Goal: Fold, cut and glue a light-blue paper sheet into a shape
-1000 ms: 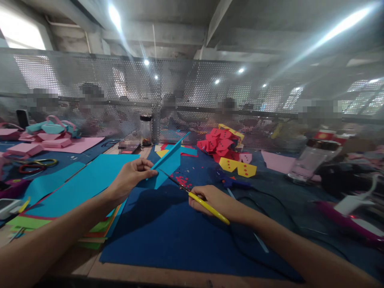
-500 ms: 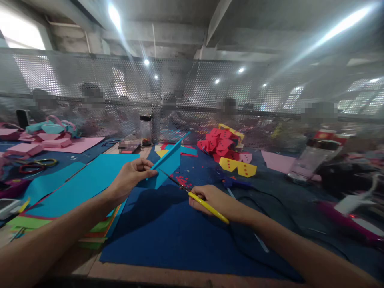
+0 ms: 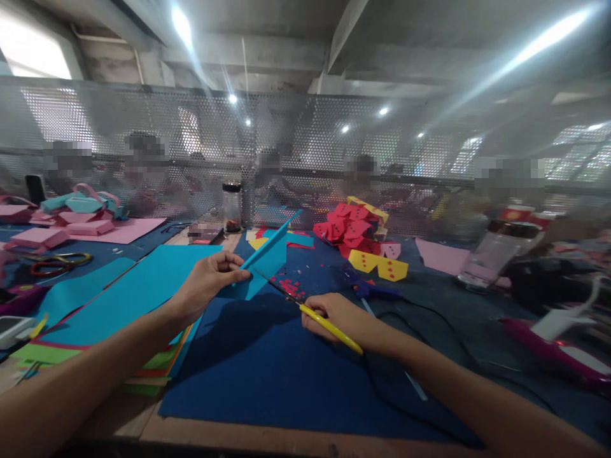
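Between thumb and fingers of my left hand (image 3: 212,280) is a folded sheet of blue paper (image 3: 270,261), tilted up above the dark blue mat (image 3: 267,375). My right hand (image 3: 334,318) is closed around yellow-handled scissors (image 3: 329,327). Their dark blades point up and left, with the tips at the lower part of the folded paper, close to my left fingertips. Whether the blades bite into the paper I cannot tell. Small red paper scraps (image 3: 290,287) lie on the mat just beyond the scissors.
Left, large blue sheets (image 3: 138,286) top a stack of coloured paper. Behind stand red folded pieces (image 3: 346,226) and a yellow cut-out (image 3: 379,264). A blue glue gun (image 3: 377,291) trails its cord at right, near a clear bottle (image 3: 496,254). A perforated metal screen (image 3: 305,140) closes the back.
The scissors and my right hand have shifted very slightly. My left hand and the blue paper stay almost still.
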`<state>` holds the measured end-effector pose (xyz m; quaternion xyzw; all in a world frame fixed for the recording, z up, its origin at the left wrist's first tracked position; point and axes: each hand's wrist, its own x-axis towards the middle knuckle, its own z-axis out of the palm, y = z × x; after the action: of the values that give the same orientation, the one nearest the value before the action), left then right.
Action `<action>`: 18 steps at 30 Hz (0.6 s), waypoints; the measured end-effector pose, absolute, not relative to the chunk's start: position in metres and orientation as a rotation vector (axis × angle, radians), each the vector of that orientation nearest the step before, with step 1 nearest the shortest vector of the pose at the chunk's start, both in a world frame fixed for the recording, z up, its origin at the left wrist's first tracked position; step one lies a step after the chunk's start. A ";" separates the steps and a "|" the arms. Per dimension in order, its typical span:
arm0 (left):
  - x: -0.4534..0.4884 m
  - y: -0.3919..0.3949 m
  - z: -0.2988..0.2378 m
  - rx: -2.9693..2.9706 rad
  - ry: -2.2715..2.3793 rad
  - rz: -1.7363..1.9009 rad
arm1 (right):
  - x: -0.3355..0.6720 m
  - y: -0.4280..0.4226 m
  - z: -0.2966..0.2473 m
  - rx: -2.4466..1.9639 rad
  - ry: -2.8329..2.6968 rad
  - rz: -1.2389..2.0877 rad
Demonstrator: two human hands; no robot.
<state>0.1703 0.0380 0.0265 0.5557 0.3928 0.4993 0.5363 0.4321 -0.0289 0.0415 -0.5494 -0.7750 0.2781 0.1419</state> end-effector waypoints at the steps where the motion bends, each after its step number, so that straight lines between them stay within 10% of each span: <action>1: 0.170 0.038 0.026 1.324 0.933 1.191 | 0.432 -0.029 0.042 -1.592 -2.234 0.797; 18: 0.169 0.040 0.024 1.333 0.938 1.203 | 0.432 -0.031 0.038 -1.541 -2.184 0.904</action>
<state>0.1694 0.0404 0.0243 0.5582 0.3930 0.5036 0.5295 0.4323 -0.0307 0.0377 -0.5391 -0.7642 0.3163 0.1593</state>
